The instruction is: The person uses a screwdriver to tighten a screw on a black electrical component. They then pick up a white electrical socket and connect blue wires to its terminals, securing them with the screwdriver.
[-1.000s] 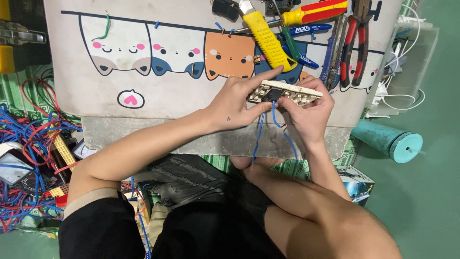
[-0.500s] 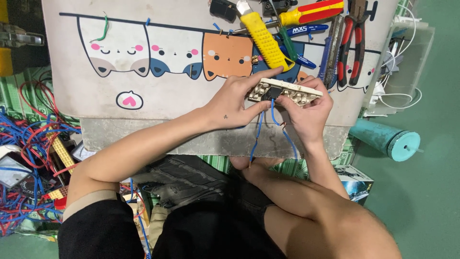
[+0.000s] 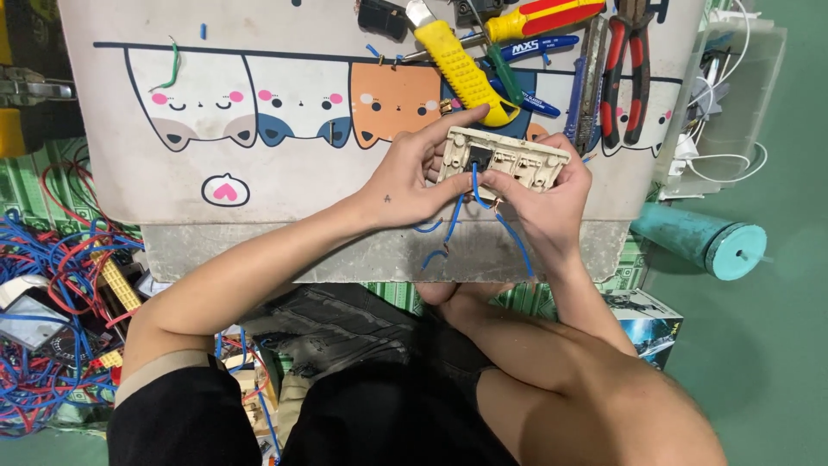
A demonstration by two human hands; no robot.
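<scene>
Left hand (image 3: 405, 177) and right hand (image 3: 543, 194) are close together, both clamped on one cream rectangular plastic switch plate (image 3: 504, 160), back side up, held just above the near edge of the mat at about 1 o'clock from the person's lap. Left fingers pinch the plate's left end. Right thumb and fingers press at its centre, where thin blue insulated wires (image 3: 453, 220) enter and hang down toward 6 o'clock.

Handling, judged: the plate looks light and rigid, brittle at its thin edges; best gripped by the short ends, as the left hand does. The wires look springy and stiff enough to pull out if tugged; hold them close to the terminal.

Left to right:
- 9 o'clock, floor: loose tangle of blue and red wires (image 3: 52, 267).
- Work surface: pale mat printed with cartoon cats (image 3: 259, 164).
- 12 o'clock: yellow-handled utility knife (image 3: 457, 60), red-and-yellow screwdriver (image 3: 543, 17), red-handled pliers (image 3: 625, 78).
- 2 o'clock: clear plastic bin (image 3: 742, 95) holding white cable; other contents cannot be made out.
- 3 o'clock, floor: teal cylinder (image 3: 703, 242) lying on its side.
</scene>
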